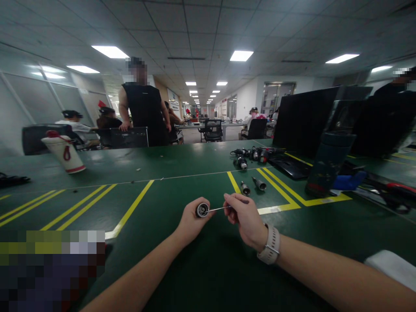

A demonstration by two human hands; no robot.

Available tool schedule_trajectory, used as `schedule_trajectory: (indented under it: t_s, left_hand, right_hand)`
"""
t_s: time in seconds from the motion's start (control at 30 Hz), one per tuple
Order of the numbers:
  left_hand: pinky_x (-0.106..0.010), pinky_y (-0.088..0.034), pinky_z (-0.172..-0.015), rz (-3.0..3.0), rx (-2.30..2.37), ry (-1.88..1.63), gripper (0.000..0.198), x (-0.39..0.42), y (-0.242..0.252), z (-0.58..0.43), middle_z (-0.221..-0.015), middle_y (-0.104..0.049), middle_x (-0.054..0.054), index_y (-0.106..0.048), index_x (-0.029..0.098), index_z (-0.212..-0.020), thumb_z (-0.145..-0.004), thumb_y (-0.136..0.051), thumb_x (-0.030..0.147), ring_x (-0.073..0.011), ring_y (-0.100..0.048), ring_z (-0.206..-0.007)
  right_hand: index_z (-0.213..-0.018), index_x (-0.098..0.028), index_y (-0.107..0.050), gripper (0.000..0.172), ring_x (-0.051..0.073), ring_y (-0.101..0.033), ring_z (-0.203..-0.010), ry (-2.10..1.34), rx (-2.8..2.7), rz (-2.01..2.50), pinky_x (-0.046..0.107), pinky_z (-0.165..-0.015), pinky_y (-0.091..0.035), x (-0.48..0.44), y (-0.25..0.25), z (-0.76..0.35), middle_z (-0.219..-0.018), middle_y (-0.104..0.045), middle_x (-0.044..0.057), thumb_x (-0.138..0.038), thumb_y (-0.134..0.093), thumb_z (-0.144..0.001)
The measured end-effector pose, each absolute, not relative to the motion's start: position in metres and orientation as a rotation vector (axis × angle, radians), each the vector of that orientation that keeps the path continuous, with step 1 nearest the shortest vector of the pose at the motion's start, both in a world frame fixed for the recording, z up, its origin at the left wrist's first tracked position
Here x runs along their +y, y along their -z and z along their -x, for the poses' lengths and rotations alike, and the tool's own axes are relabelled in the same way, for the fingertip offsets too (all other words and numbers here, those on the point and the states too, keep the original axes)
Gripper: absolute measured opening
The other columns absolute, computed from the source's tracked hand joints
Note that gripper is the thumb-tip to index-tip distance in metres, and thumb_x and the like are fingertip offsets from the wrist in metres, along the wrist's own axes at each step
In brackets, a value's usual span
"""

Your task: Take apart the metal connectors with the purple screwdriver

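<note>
My left hand [191,223] is closed around a small round metal part [202,210], its open end facing me. My right hand [244,216], with a pale watch on the wrist, pinches a thin metal rod [218,209] whose tip reaches into that part. Both hands hover low over the green table [182,190]. Two short metal cylinders [251,186] lie on the table just beyond my right hand.
Yellow lines cross the green table. A cluster of dark tool parts [251,155] lies further back, a dark monitor [305,119] and a dark container [329,162] stand at the right. A white tilted bucket [65,154] stands at the left. A person [144,108] stands behind chairs; others sit.
</note>
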State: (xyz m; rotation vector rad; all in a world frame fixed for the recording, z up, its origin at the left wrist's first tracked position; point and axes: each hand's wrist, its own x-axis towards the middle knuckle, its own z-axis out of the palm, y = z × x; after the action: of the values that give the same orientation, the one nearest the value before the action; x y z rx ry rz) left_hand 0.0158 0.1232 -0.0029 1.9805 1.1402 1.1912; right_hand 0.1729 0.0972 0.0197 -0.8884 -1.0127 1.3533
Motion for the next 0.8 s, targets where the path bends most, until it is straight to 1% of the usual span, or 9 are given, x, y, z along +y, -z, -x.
schedule_trajectory:
  t_s: [0.13,0.3,0.47,0.57,0.8]
  left_hand:
    - [-0.023,-0.040,-0.054,-1.934,1.145,-1.192,0.014,0.1217,0.0005,-0.0170,-0.063,-0.052,0.004,-0.053,0.017,-0.069,-0.067,-0.065,0.024,-0.0123,-0.050,-0.058]
    - [-0.024,-0.042,-0.056,-1.924,1.124,-1.175,0.013,0.1212,0.0001,-0.0169,-0.065,-0.055,0.003,-0.054,0.017,-0.070,-0.068,-0.065,0.025,-0.0131,-0.052,-0.060]
    - [-0.025,-0.043,-0.057,-1.928,1.120,-1.175,0.012,0.1219,0.0021,-0.0161,-0.066,-0.057,0.002,-0.055,0.017,-0.071,-0.068,-0.064,0.024,-0.0139,-0.054,-0.062]
    - [-0.025,-0.043,-0.057,-1.929,1.124,-1.186,0.013,0.1225,0.0031,-0.0159,-0.066,-0.057,0.002,-0.055,0.017,-0.071,-0.068,-0.065,0.024,-0.0141,-0.053,-0.062]
    - [-0.023,-0.042,-0.056,-1.878,1.101,-1.215,0.014,0.1227,0.0029,-0.0159,-0.065,-0.054,0.003,-0.054,0.017,-0.071,-0.067,-0.066,0.023,-0.0125,-0.051,-0.060]
  right_hand:
    - [-0.060,-0.015,-0.056,0.026,0.005,-0.038,-0.040,-1.358,-1.014,0.870,0.018,-0.038,-0.026,0.0968,-0.0201,-0.1737,-0.048,-0.050,-0.005,-0.036,-0.063,-0.073]
    - [-0.061,-0.016,-0.056,0.026,0.006,-0.039,-0.042,-1.272,-1.065,0.872,0.019,-0.039,-0.027,0.0954,-0.0202,-0.1732,-0.050,-0.050,-0.004,-0.037,-0.061,-0.075]
    - [-0.065,-0.017,-0.059,0.028,0.008,-0.044,-0.049,-1.137,-1.257,0.878,0.022,-0.044,-0.033,0.0931,-0.0166,-0.1723,-0.057,-0.053,-0.003,-0.041,-0.057,-0.079]
    - [-0.067,-0.017,-0.059,0.027,0.009,-0.045,-0.051,-1.208,-1.244,0.859,0.022,-0.046,-0.035,0.0924,-0.0177,-0.1724,-0.060,-0.054,-0.002,-0.040,-0.057,-0.080]
    - [-0.065,-0.015,-0.058,0.026,0.008,-0.045,-0.048,-1.381,-1.057,0.815,0.020,-0.044,-0.033,0.0951,-0.0195,-0.1721,-0.057,-0.054,-0.002,-0.039,-0.063,-0.074]
